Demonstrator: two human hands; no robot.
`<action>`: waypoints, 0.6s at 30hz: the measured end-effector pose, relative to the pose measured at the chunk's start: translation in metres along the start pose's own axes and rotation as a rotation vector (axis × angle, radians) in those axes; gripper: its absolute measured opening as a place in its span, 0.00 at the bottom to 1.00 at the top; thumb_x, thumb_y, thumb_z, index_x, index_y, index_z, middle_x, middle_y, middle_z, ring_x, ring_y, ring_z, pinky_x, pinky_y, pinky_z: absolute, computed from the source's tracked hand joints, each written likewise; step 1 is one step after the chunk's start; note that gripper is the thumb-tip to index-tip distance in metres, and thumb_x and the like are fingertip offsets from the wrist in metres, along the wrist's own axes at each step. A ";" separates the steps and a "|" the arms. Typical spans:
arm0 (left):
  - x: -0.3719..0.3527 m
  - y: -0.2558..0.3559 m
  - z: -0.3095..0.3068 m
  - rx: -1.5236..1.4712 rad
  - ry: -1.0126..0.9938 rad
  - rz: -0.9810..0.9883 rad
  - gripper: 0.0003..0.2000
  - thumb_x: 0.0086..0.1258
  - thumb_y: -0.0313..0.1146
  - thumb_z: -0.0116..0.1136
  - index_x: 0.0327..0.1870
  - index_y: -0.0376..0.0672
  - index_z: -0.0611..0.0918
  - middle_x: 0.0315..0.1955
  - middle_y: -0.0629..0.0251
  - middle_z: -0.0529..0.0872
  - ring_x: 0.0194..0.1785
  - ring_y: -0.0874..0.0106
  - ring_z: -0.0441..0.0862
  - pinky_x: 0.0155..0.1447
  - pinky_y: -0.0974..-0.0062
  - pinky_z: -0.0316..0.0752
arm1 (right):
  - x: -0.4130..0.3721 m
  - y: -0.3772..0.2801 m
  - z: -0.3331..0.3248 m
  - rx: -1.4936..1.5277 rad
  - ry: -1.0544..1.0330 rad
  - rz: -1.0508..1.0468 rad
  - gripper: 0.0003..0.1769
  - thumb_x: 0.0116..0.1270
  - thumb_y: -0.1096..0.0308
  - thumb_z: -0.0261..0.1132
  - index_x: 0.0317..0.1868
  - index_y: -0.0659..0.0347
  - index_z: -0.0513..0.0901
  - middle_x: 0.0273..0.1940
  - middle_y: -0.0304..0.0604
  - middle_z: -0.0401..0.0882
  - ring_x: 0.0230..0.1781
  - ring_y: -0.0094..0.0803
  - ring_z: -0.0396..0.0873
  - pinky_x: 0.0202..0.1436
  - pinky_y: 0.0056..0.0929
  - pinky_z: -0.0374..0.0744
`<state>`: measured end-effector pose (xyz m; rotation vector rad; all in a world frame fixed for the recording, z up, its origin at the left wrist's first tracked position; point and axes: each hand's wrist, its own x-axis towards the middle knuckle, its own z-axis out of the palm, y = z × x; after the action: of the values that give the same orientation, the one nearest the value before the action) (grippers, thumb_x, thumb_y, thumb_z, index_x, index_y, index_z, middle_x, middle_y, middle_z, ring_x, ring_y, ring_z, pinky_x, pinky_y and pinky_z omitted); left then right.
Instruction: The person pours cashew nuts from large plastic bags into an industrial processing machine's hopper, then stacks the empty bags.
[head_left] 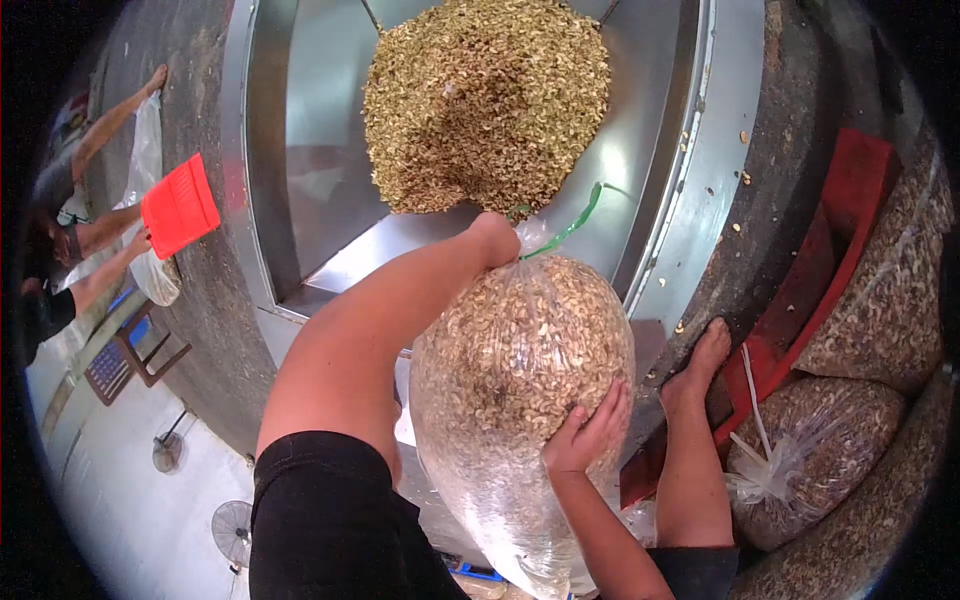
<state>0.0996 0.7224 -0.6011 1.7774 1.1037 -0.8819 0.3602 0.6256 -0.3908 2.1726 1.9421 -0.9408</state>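
A large clear plastic bag [520, 370] full of curved, cashew-like nut pieces stands tilted in front of me. My left hand [495, 240] is closed at the gathered neck of the bag, its fingers partly hidden. A green tie [570, 228] loops out beside that hand. Lower down, my right hand [590, 425] lies against the bag's side with its fingers stretched out. Just beyond the bag, a heap of nut pieces [485, 105] rests in a metal trough [325, 160].
Filled bags [820, 450] lie at the right beside a red frame [850, 200]. A bare foot [710, 350] stands near the trough's right edge, where loose pieces are scattered. At the left, another person's hands hold a red scoop [182, 207]. Fans [232, 530] stand behind.
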 end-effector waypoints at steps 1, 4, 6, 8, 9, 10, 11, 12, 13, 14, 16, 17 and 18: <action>-0.003 -0.002 0.001 0.001 -0.006 -0.005 0.13 0.65 0.43 0.52 0.38 0.48 0.87 0.34 0.58 0.87 0.40 0.60 0.85 0.40 0.62 0.78 | 0.001 0.000 0.001 0.006 -0.005 -0.001 0.38 0.72 0.44 0.41 0.69 0.68 0.60 0.68 0.61 0.59 0.70 0.56 0.55 0.71 0.50 0.49; -0.011 0.001 0.015 -0.124 0.092 -0.055 0.14 0.66 0.46 0.52 0.36 0.47 0.86 0.31 0.59 0.87 0.38 0.60 0.86 0.38 0.60 0.77 | -0.001 -0.001 0.000 -0.007 -0.007 0.000 0.38 0.72 0.45 0.42 0.69 0.69 0.60 0.67 0.61 0.60 0.70 0.56 0.56 0.71 0.50 0.50; -0.014 0.003 0.019 -0.157 0.206 -0.107 0.15 0.67 0.47 0.51 0.34 0.47 0.85 0.30 0.60 0.87 0.36 0.60 0.86 0.35 0.60 0.77 | 0.000 -0.001 0.000 0.082 -0.040 0.060 0.41 0.68 0.41 0.44 0.71 0.64 0.58 0.70 0.59 0.56 0.72 0.55 0.51 0.72 0.54 0.45; -0.014 0.007 0.020 -0.145 0.168 -0.129 0.14 0.67 0.47 0.52 0.35 0.48 0.84 0.29 0.62 0.87 0.35 0.61 0.86 0.33 0.61 0.76 | -0.002 -0.001 0.000 0.071 -0.037 0.043 0.41 0.68 0.42 0.44 0.71 0.65 0.58 0.69 0.60 0.57 0.71 0.56 0.52 0.72 0.54 0.46; -0.014 0.008 0.018 -0.136 0.159 -0.175 0.14 0.67 0.47 0.52 0.35 0.48 0.85 0.29 0.62 0.87 0.35 0.62 0.86 0.33 0.61 0.76 | -0.001 0.001 0.002 0.084 -0.021 0.029 0.40 0.69 0.42 0.44 0.70 0.66 0.59 0.69 0.60 0.57 0.71 0.56 0.52 0.72 0.53 0.46; -0.015 0.010 0.017 -0.126 0.147 -0.218 0.14 0.67 0.47 0.52 0.34 0.48 0.85 0.29 0.63 0.88 0.34 0.62 0.86 0.33 0.61 0.75 | -0.001 0.001 0.003 0.097 -0.005 0.021 0.40 0.69 0.43 0.44 0.70 0.67 0.59 0.68 0.60 0.58 0.71 0.56 0.53 0.72 0.53 0.47; -0.016 0.011 0.017 -0.127 0.149 -0.219 0.14 0.67 0.47 0.52 0.34 0.48 0.85 0.29 0.63 0.88 0.34 0.62 0.86 0.33 0.61 0.75 | 0.000 0.003 0.003 0.096 -0.004 0.018 0.40 0.69 0.43 0.44 0.70 0.67 0.59 0.68 0.60 0.58 0.71 0.56 0.53 0.72 0.53 0.47; -0.019 0.011 0.018 -0.142 0.161 -0.240 0.14 0.67 0.47 0.52 0.35 0.49 0.85 0.29 0.63 0.88 0.35 0.63 0.86 0.33 0.60 0.76 | 0.001 0.003 0.003 0.094 0.002 0.008 0.39 0.69 0.43 0.43 0.70 0.67 0.59 0.68 0.61 0.58 0.71 0.57 0.54 0.72 0.53 0.48; -0.022 0.010 0.020 -0.159 0.164 -0.259 0.14 0.67 0.47 0.52 0.35 0.49 0.85 0.29 0.64 0.88 0.35 0.64 0.86 0.34 0.60 0.76 | -0.001 0.001 0.004 0.090 0.003 0.003 0.39 0.70 0.44 0.43 0.70 0.67 0.59 0.68 0.61 0.58 0.70 0.57 0.54 0.72 0.53 0.48; -0.025 0.012 0.022 -0.161 0.157 -0.260 0.14 0.67 0.47 0.52 0.35 0.49 0.85 0.29 0.64 0.88 0.35 0.64 0.86 0.34 0.60 0.76 | -0.004 0.001 0.003 0.091 -0.004 0.006 0.39 0.70 0.44 0.43 0.70 0.67 0.59 0.68 0.61 0.58 0.70 0.57 0.54 0.72 0.53 0.48; -0.021 0.012 0.020 -0.164 0.164 -0.293 0.15 0.66 0.48 0.54 0.34 0.48 0.86 0.29 0.64 0.88 0.35 0.64 0.87 0.35 0.59 0.76 | -0.003 -0.001 0.004 0.074 0.011 0.013 0.38 0.71 0.45 0.43 0.70 0.67 0.60 0.68 0.61 0.58 0.70 0.57 0.54 0.71 0.53 0.49; -0.020 0.011 0.019 -0.166 0.173 -0.301 0.15 0.66 0.48 0.54 0.34 0.48 0.86 0.29 0.64 0.88 0.35 0.64 0.87 0.35 0.59 0.76 | -0.002 -0.001 0.004 0.089 0.021 -0.010 0.38 0.71 0.45 0.42 0.69 0.67 0.60 0.68 0.62 0.58 0.70 0.58 0.55 0.71 0.52 0.50; -0.020 0.011 0.019 -0.176 0.168 -0.303 0.15 0.65 0.48 0.54 0.34 0.49 0.87 0.29 0.64 0.88 0.36 0.64 0.87 0.35 0.59 0.76 | -0.002 0.000 0.003 0.089 0.023 -0.017 0.38 0.71 0.45 0.42 0.69 0.67 0.60 0.68 0.62 0.58 0.70 0.58 0.55 0.71 0.52 0.50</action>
<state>0.1002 0.6961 -0.5883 1.5856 1.5410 -0.7925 0.3589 0.6230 -0.3923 2.2272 1.9687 -1.0284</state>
